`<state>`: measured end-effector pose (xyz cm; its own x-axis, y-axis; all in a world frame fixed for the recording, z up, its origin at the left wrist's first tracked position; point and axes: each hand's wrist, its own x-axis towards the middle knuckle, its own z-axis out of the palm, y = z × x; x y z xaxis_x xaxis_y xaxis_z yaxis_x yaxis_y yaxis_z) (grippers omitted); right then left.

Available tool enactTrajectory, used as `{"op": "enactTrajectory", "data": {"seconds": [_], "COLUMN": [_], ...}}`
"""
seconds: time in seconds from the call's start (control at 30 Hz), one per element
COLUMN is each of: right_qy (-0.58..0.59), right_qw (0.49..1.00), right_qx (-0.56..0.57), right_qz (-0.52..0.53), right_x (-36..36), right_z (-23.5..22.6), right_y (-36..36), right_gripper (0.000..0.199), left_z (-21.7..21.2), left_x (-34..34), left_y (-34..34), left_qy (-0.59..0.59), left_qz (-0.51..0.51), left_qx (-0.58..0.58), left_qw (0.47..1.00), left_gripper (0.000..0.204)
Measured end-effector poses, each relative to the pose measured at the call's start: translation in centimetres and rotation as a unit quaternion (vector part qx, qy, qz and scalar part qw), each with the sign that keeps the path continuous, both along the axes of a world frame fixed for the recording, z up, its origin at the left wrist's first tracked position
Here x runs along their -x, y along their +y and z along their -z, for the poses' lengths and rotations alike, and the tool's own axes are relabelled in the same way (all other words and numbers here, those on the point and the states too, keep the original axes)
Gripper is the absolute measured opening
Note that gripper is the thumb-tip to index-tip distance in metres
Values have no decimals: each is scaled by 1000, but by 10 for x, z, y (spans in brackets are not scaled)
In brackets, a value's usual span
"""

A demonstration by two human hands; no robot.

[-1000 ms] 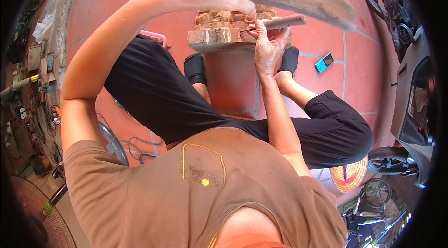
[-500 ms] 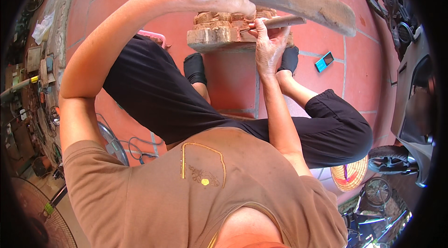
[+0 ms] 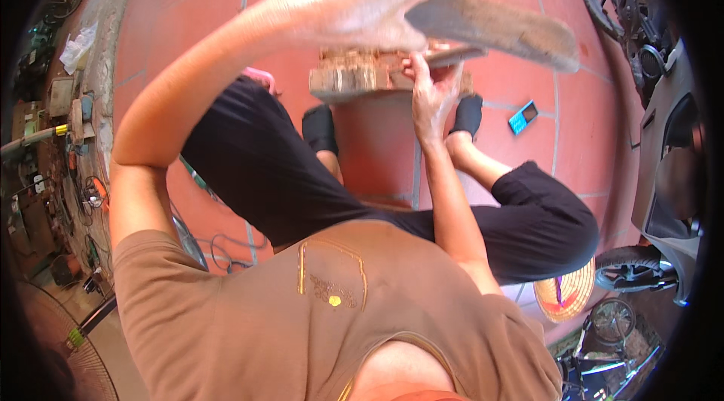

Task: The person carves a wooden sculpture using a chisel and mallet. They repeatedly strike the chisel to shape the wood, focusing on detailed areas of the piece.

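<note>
My left hand (image 3: pixel 362 5), blurred by motion, is closed round one end of a flat wooden bat (image 3: pixel 501 26), which stretches to the right. Below the bat in the picture, my right hand (image 3: pixel 434 92) pinches a chisel (image 3: pixel 458 57) that lies slanted, its handle end pointing right. The chisel's tip is hidden at the fingers, beside a carved wooden block (image 3: pixel 343 79). Bat and handle overlap in view; whether they touch I cannot tell. My left hand covers the block's middle, and more carving shows beyond it.
My feet rest either side of the block's near end on red floor tiles (image 3: pixel 377 148). A blue phone (image 3: pixel 523 118) lies at the right, with a motorbike (image 3: pixel 671 152) beyond. A straw hat (image 3: pixel 569 291) sits by my right knee. Cables, tools and a fan (image 3: pixel 64 348) are at the left.
My left hand has swung the held end of the bat nearer to me, closer to the chisel. The whole view has shifted slightly, and more of the block shows. My right hand keeps its hold.
</note>
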<state>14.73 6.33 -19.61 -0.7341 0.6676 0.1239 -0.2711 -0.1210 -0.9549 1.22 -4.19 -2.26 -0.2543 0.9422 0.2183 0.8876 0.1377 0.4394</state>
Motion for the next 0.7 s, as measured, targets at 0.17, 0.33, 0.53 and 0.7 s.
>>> {"op": "enactTrajectory", "data": {"seconds": [0.17, 0.33, 0.53, 0.7], "right_qy": [-16, -40, -22, -7], "right_qw": [1000, 999, 1000, 1000], "right_qx": [20, -7, 14, -21], "right_qz": [-11, -3, -4, 4], "right_x": [-1, -3, -3, -1], "right_z": [-1, 6, 6, 0], "right_y": [-3, 2, -1, -6], "right_gripper": [31, 40, 36, 33], "left_z": [-18, -17, -44, -41], "left_x": [-5, -3, -7, -9], "left_y": [-9, -5, 0, 4], "left_qy": [-70, -49, -41, -48], "left_qz": [0, 16, 26, 25], "left_qx": [70, 102, 97, 70], "left_qw": [995, 993, 994, 996], "left_gripper": [82, 82, 82, 82]}}
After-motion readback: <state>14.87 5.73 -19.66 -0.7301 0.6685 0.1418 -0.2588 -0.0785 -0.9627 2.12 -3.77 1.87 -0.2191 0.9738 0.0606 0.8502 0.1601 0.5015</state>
